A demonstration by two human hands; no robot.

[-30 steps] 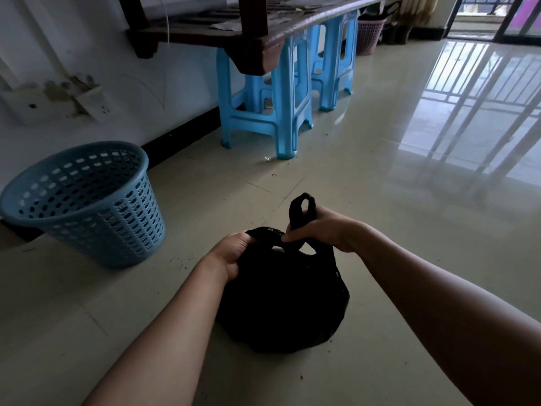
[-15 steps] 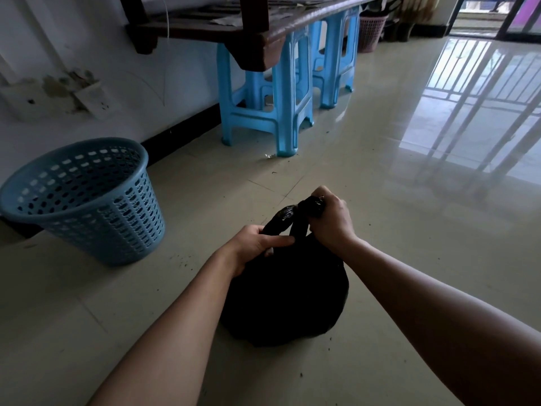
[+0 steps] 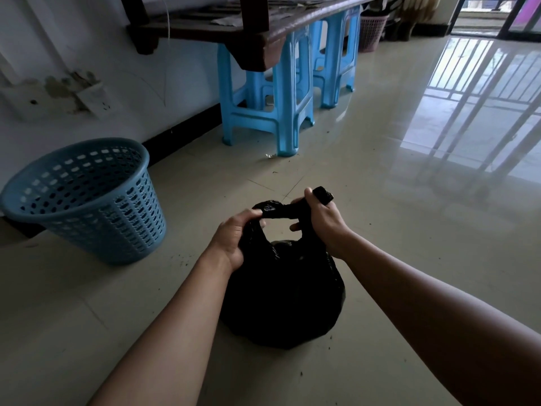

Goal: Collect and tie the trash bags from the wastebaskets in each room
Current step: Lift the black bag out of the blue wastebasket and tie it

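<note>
A full black trash bag (image 3: 285, 300) sits on the tiled floor in front of me. My left hand (image 3: 234, 238) grips the bag's left handle strip near its neck. My right hand (image 3: 320, 221) is closed on the other handle strip, whose end pokes out above my fist. The two strips cross between my hands, forming a small loop above the bag. A blue perforated wastebasket (image 3: 85, 197) stands empty and slightly tilted at the left, apart from the bag.
Two blue plastic stools (image 3: 263, 112) stand under a dark wooden bench (image 3: 263, 30) along the white wall. A pink basket (image 3: 371, 32) sits far back. Small dark crumbs lie on the shiny floor around the bag. Glass doors are at the far right.
My hands have drawn apart, pulling the crossed handle strips sideways. The tall loop that my right hand held has been drawn down into a short stub above my fist.
</note>
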